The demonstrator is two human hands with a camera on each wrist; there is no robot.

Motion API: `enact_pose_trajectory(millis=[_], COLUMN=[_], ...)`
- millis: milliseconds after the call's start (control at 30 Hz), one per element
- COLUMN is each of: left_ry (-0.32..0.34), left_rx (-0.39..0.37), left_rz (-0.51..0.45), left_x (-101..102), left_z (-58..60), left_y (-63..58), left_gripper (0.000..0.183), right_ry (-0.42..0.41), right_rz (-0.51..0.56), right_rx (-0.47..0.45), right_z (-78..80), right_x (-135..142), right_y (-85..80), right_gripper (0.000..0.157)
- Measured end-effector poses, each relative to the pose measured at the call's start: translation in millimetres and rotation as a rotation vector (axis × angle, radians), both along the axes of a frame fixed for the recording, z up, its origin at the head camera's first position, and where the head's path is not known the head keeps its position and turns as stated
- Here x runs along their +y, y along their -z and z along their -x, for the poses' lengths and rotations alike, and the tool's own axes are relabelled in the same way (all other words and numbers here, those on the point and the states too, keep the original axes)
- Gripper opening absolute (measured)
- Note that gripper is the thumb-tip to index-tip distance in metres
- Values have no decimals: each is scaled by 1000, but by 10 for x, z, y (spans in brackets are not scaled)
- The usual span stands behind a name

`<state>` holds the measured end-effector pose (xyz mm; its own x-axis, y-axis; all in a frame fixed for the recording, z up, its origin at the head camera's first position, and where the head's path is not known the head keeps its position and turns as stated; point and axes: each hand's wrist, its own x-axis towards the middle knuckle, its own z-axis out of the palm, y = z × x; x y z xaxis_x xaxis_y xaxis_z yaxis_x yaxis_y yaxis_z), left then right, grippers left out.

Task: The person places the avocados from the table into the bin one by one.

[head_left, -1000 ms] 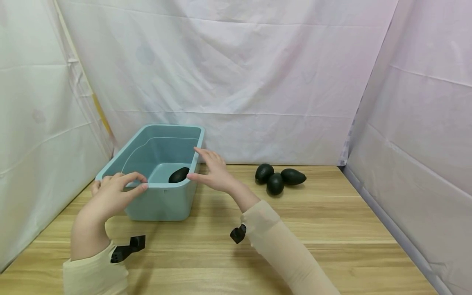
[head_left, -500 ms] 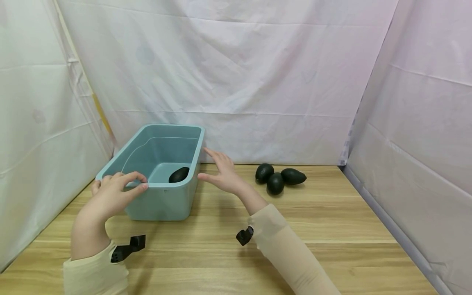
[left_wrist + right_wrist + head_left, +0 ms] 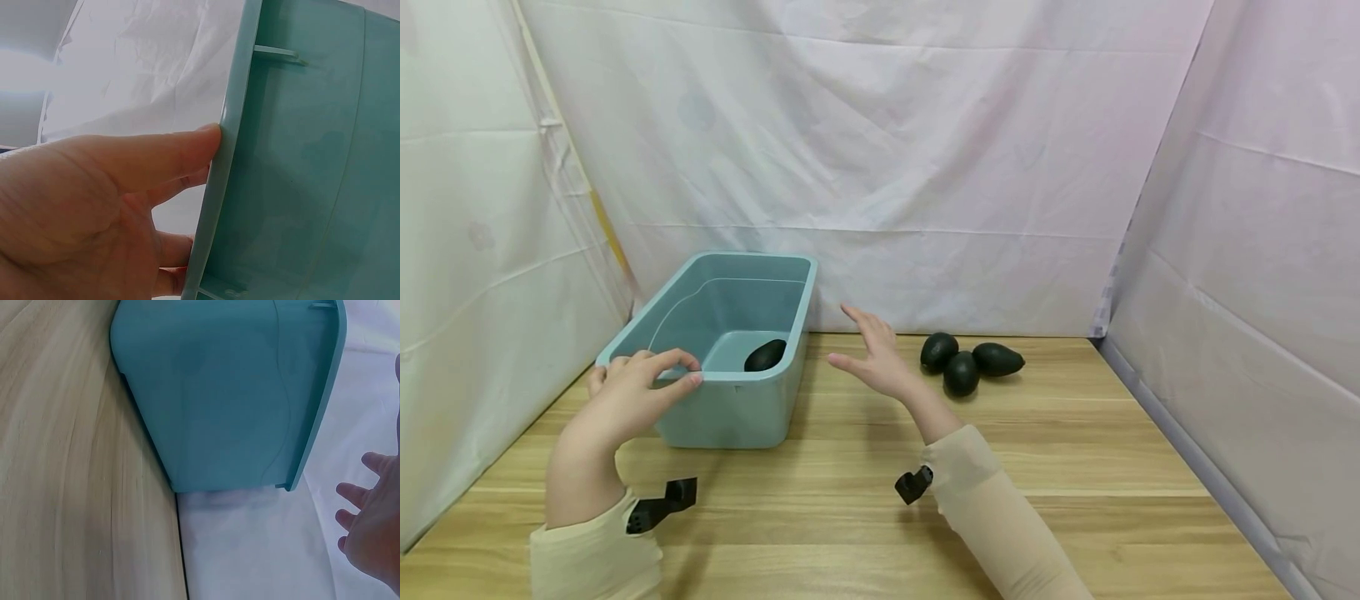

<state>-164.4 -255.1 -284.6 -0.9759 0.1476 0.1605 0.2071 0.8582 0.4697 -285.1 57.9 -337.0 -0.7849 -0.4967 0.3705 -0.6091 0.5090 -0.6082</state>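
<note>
A blue-green plastic bin (image 3: 722, 417) stands on the left of the wooden table, a dark avocado (image 3: 765, 356) lying inside near its right front corner. My left hand (image 3: 634, 390) holds the bin's near rim; in the left wrist view the thumb (image 3: 181, 150) presses the rim (image 3: 231, 131) while the other fingers reach behind it. To the right of the bin, my right hand (image 3: 877, 358) is in the air, fingers spread and nothing held. Three more dark avocados (image 3: 961, 375) lie clustered on the table beyond it to the right.
White cloth (image 3: 880, 167) hangs behind the wooden table (image 3: 850, 517) and along both sides. The bin's far end is close to the back cloth. Small black cameras (image 3: 679, 495) are strapped at both wrists.
My right hand has moved away from the bin's right rim, going right toward the three avocados. The left hand stays at the near rim; the bin and avocados have not moved.
</note>
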Motion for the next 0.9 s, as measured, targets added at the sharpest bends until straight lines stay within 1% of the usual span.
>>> enact_pose_trajectory(millis=[100,133,267,400,600,700,833,900], left_ry=[1,1,0,-2,1,2,3,1], left_rx=[1,2,4,7,9,8,9,9], left_rz=[-2,-3,-7,-6,-8,-9,-9,-8], left_x=[0,0,0,4,6,6,4,2], left_z=[-1,-1,1,6,3,2,1,0], left_y=[-1,-1,0,0,-9,-11,-5,-1], left_gripper=[33,33,32,31,31,31,31,31], right_ry=[10,13,34,48,61,70,86,93], right_rz=[11,14,20,34,65,74,79,81], right_rx=[-22,-27,-55,-84,-72,-74,-72,-66], right_z=[-9,-12,-21,-24,-2,11,20,24], right_x=[71,92,179,273,434,516,617,669], right_y=[3,6,26,45,78,100,122,133], right_gripper=[90,93,97,94,87,89,96,96])
